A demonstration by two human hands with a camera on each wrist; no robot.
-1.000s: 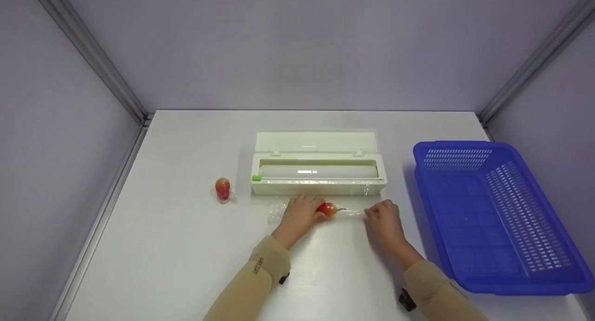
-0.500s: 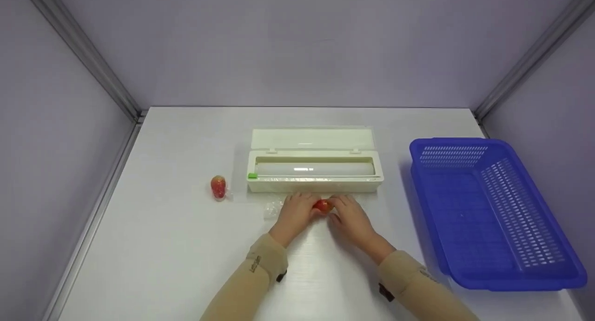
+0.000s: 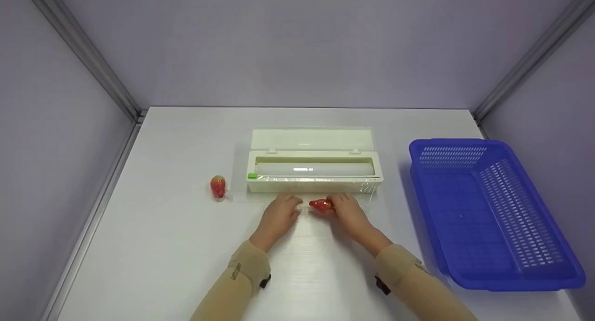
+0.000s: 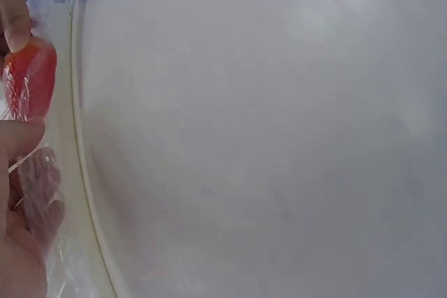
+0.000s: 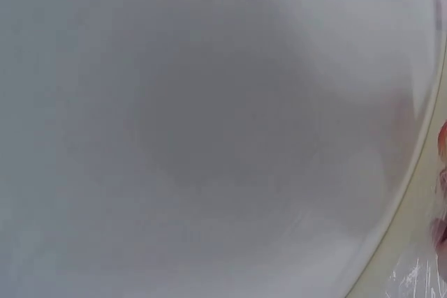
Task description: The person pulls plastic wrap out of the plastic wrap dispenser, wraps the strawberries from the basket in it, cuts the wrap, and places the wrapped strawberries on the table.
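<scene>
A small red-and-yellow fruit (image 3: pixel 320 206), wrapped in clear cling film, lies just in front of the white cling film dispenser (image 3: pixel 314 186). My right hand (image 3: pixel 349 215) grips its right end. To the fruit's left, the loose film (image 3: pixel 304 207) is gathered, and my left hand (image 3: pixel 277 217) pinches it. In the left wrist view, shiny film covers the fruit (image 4: pixel 31 78), with the left thumb close below it. The right wrist view catches only slivers of the fruit and fingers at its right edge.
Left of the dispenser lies a second wrapped fruit (image 3: pixel 218 188). The dispenser's lid (image 3: pixel 312 139) stands raised behind its film roll (image 3: pixel 314 168). At the right is a blue plastic basket (image 3: pixel 430 218). Purple-grey panels (image 3: pixel 307 46) enclose the white table (image 3: pixel 176 246).
My right hand first came left from the film's twisted right end to the fruit. My left hand then let go of the fruit and shifted left onto the film, gathering it.
</scene>
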